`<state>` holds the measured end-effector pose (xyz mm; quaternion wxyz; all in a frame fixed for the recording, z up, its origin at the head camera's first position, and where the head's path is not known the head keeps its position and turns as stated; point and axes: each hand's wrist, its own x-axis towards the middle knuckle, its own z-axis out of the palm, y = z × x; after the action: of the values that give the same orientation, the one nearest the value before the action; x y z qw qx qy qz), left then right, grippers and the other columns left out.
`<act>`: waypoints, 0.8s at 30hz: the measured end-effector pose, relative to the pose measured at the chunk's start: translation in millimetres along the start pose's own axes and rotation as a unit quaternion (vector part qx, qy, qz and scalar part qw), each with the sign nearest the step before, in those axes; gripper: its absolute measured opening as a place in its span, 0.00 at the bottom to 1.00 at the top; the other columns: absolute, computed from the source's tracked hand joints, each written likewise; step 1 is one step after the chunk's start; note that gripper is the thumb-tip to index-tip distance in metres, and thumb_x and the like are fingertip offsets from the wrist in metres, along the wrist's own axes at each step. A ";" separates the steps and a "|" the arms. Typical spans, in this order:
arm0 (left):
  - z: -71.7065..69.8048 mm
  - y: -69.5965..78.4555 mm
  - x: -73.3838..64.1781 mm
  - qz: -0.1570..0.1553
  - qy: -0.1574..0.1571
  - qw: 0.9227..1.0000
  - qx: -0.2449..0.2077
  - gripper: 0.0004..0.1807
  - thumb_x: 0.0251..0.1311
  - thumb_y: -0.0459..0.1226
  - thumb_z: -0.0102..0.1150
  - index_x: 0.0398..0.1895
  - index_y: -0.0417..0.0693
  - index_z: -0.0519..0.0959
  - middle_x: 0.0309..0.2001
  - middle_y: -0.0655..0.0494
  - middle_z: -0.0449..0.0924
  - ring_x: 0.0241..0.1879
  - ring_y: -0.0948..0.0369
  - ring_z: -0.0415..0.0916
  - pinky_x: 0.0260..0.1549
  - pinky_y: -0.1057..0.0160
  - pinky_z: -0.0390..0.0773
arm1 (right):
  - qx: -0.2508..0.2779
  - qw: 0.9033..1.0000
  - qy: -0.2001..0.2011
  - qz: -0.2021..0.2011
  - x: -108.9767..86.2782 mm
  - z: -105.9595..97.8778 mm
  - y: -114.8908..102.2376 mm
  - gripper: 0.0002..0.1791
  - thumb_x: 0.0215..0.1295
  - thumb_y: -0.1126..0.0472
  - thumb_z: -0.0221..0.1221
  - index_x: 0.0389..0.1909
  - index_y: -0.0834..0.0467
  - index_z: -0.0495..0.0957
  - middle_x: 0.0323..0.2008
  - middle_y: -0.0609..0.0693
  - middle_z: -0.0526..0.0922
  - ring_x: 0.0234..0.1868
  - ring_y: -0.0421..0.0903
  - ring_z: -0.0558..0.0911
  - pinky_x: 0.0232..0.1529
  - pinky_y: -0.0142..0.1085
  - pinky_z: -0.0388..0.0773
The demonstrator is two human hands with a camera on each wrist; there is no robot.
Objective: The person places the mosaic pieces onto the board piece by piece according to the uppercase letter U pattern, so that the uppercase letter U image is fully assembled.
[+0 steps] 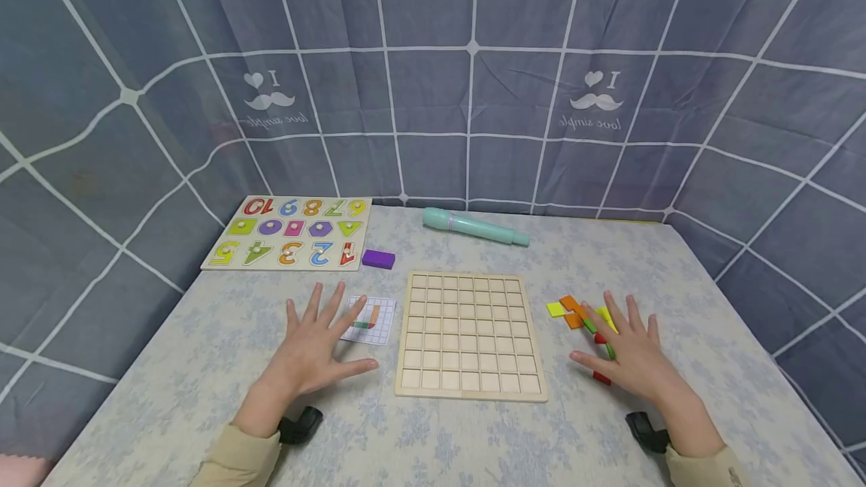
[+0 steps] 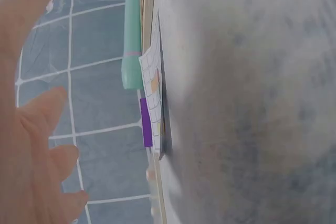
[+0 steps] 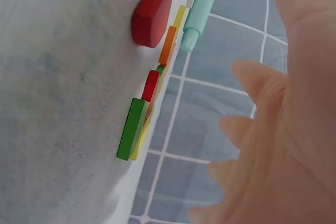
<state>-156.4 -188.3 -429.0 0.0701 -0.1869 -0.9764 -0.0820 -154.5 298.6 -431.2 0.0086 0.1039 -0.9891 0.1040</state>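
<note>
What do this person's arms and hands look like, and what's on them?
Both the left grip and right grip are ordinary five-fingered human hands, with no gloves or rings visible. The left sleeve and right sleeve are beige. A small black device shows at the left wrist and another black device at the right. No cables show.

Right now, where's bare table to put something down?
Bare table lies in front of the grid board, and right of the teal pen, behind the colored pieces. It's crowded near the right fingers, among those pieces, and leftward around the card, purple block and number board.
</note>
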 end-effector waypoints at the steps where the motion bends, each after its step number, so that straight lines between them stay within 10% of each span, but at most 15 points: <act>1: -0.2 0.9 0.0 0.001 -0.001 1.000 -0.005 0.54 0.43 0.75 0.49 0.73 0.61 0.56 0.74 0.45 0.43 0.71 0.39 0.33 0.57 0.25 0.36 | 0.006 1.000 -0.002 -0.002 0.6 0.4 0.3 0.52 0.53 0.28 0.55 0.72 0.53 0.54 0.72 0.66 0.41 0.69 0.71 0.34 0.58 0.72 0.31; 11: 3.4 16.9 -0.5 0.071 0.009 0.993 -0.093 0.51 0.48 0.71 0.52 0.74 0.60 0.53 0.74 0.46 0.43 0.71 0.42 0.35 0.61 0.30 0.42 | 0.078 0.996 -0.010 -0.031 8.4 -1.5 0.9 0.49 0.57 0.35 0.58 0.73 0.54 0.52 0.71 0.67 0.46 0.69 0.69 0.44 0.59 0.70 0.48; 24: 24.2 43.0 0.7 0.124 0.026 0.950 -0.285 0.36 0.61 0.55 0.55 0.71 0.59 0.59 0.73 0.54 0.49 0.70 0.46 0.47 0.60 0.37 0.57 | 0.152 0.988 -0.008 -0.006 25.2 -16.0 -7.8 0.38 0.63 0.45 0.59 0.66 0.64 0.64 0.63 0.66 0.66 0.60 0.66 0.67 0.55 0.61 0.66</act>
<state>-143.4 -144.2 -446.8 0.0484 -0.3164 -0.8794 -0.3526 -177.6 289.3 -413.0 -0.0146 0.1106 -0.9612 0.2523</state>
